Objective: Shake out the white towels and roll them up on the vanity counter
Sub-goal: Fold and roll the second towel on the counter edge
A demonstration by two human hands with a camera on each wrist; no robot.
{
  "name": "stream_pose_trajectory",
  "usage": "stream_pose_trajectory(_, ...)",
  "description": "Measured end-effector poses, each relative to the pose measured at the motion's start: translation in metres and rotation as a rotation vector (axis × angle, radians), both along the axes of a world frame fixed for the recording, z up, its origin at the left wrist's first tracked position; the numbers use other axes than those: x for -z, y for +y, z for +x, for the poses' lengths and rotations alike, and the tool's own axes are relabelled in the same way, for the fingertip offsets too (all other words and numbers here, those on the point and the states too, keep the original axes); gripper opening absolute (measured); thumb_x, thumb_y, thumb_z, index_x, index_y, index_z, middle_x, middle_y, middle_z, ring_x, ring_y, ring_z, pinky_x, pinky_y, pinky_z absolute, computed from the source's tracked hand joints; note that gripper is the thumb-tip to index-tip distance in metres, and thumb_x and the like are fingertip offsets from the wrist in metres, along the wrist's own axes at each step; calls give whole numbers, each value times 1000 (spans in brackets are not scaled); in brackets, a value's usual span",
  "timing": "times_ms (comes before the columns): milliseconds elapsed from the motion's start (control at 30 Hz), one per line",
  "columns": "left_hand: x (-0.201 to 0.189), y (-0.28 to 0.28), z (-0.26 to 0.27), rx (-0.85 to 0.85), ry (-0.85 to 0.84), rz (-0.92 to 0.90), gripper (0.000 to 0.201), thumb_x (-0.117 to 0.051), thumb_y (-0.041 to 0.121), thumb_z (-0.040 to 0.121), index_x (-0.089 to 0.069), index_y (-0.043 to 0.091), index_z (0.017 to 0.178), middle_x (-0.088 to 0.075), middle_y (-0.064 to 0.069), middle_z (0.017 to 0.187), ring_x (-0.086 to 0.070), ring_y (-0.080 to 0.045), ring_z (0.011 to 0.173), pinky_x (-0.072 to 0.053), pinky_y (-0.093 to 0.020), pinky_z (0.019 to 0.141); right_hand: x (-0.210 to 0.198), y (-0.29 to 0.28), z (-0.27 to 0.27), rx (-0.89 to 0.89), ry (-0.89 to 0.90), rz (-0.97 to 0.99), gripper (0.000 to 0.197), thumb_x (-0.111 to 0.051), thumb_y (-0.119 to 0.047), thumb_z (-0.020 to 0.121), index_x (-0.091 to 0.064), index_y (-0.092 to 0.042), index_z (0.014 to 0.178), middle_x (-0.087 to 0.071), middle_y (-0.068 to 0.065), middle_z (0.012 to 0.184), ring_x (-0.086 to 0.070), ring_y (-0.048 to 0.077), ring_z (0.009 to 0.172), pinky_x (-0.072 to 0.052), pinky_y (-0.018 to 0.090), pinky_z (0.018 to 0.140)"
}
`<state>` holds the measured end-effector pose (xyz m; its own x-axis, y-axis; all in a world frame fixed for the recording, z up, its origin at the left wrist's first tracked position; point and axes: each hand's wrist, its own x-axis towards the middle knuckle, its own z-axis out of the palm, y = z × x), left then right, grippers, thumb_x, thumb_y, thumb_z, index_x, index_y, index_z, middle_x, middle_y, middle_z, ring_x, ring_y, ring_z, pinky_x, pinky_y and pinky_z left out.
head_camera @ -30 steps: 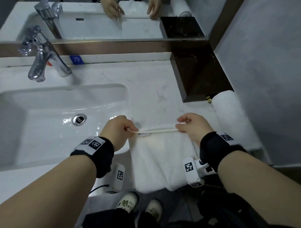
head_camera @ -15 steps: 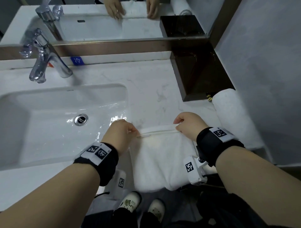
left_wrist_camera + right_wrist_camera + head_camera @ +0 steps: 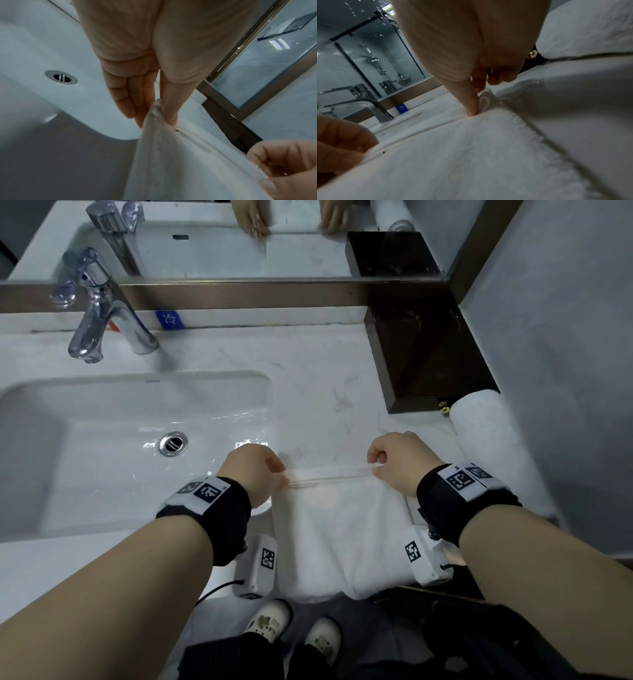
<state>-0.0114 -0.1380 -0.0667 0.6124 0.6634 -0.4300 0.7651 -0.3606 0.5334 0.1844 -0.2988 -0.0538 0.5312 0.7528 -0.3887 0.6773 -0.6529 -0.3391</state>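
A folded white towel (image 3: 337,529) lies flat on the marble vanity counter (image 3: 325,392), its near end hanging over the front edge. My left hand (image 3: 275,474) pinches the far-left corner of the towel (image 3: 155,112) between thumb and fingers. My right hand (image 3: 376,465) pinches the far-right corner, where the towel's (image 3: 485,100) hem is folded over on itself. The far hem is stretched straight between both hands. A rolled white towel (image 3: 486,440) lies at the right against the wall.
A white sink basin (image 3: 68,446) with a chrome drain (image 3: 173,443) lies at the left, a chrome faucet (image 3: 99,316) behind it. A dark brown box (image 3: 424,354) stands at the back right under the mirror (image 3: 239,237). A grey wall closes the right side.
Both hands have drawn the towel's far edge slightly toward me and curled tighter on its corners; the hem is folding over.
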Motion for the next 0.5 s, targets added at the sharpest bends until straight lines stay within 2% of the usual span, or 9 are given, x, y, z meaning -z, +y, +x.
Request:
stream_pose_trajectory(100, -1, 0, 6, 27, 33, 17, 13, -73, 21, 78, -64, 28, 74, -62, 11, 80, -58, -11, 78, -38, -19, 59, -2, 1, -1, -87, -68, -8, 15, -58, -12, 90, -68, -21, 97, -57, -3, 103, -47, 19, 110, -44, 32, 96)
stream_pose_trajectory(233, 0, -2, 3, 74, 15, 41, 9, -70, 19, 80, -63, 24, 84, -61, 9, 81, -57, -13, 79, -37, -19, 58, -7, 0, -1, -155, -45, -25, 16, -57, -8, 90, -67, -18, 100, -59, 0, 110, -56, 21, 104, -47, 30, 93)
stream_pose_trajectory(367, 3, -7, -1, 80, -48, 89, 11, -70, 19, 82, -61, 25, 81, -55, 12, 76, -52, -9, 71, -34, -16, 55, -12, -1, 0, -228, -43, -89, 19, -55, -10, 92, -65, -17, 106, -58, 0, 115, -57, 22, 105, -46, 30, 93)
stream_pose_trajectory(433, 4, -9, -4, 86, -73, 101, 14, -71, 19, 81, -60, 27, 79, -55, 12, 77, -49, -3, 68, -33, -14, 55, -13, -3, 0, -261, -47, -99, 18, -54, -9, 92, -64, -16, 106, -57, 0, 114, -56, 22, 105, -45, 29, 92)
stream_pose_trajectory(500, 4, -10, -6, 124, -91, 112, 16, -70, 15, 81, -59, 26, 79, -57, 9, 80, -50, -6, 70, -34, -15, 56, -13, -6, 0, -281, -51, -79, 18, -54, -6, 91, -63, -16, 101, -57, 0, 109, -56, 22, 101, -46, 28, 88)
